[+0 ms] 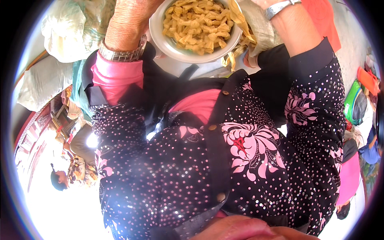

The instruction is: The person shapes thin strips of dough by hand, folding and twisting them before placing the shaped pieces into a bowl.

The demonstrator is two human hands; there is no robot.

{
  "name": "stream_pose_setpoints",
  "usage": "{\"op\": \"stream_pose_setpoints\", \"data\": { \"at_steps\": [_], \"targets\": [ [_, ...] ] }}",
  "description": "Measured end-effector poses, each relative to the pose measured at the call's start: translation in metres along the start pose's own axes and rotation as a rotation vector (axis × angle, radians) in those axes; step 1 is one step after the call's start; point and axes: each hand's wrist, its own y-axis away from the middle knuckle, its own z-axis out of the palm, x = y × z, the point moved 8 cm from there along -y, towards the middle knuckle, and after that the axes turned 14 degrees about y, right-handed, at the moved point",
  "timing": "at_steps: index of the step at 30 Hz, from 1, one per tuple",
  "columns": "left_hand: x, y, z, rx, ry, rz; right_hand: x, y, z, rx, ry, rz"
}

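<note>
A pale round bowl (pixel 176 48) heaped with yellow strips of food (pixel 198 24) sits at the top centre, close to my chest. My left hand (pixel 130 18), with a metal watch on the wrist, rests against the bowl's left rim and seems to grip it; its fingers are cut off by the top edge. My right hand (pixel 266 3), with a silver bracelet on the wrist, shows only at its base on the top edge. It is beside a clear plastic bag (pixel 260 28) with more yellow strips (pixel 244 30) spilling by the bowl's right rim.
My black, pink-flowered jacket (pixel 224 160) fills the middle. White sacks (pixel 60 32) lie at the upper left and a red cloth (pixel 324 20) at the upper right. A person (pixel 60 180) is at the lower left, and other people and a green bag (pixel 352 100) at the right edge.
</note>
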Motion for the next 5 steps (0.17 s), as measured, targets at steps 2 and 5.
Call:
{"op": "stream_pose_setpoints", "data": {
  "at_steps": [2, 5],
  "targets": [
    [-0.004, 0.003, 0.0, 0.032, 0.03, 0.061, -0.001, 0.004, 0.007, -0.097, 0.009, 0.156],
    [-0.021, 0.009, 0.004, -0.028, 0.15, -0.152, 0.003, 0.011, 0.004, -0.233, 0.039, 0.213]
  ]
}}
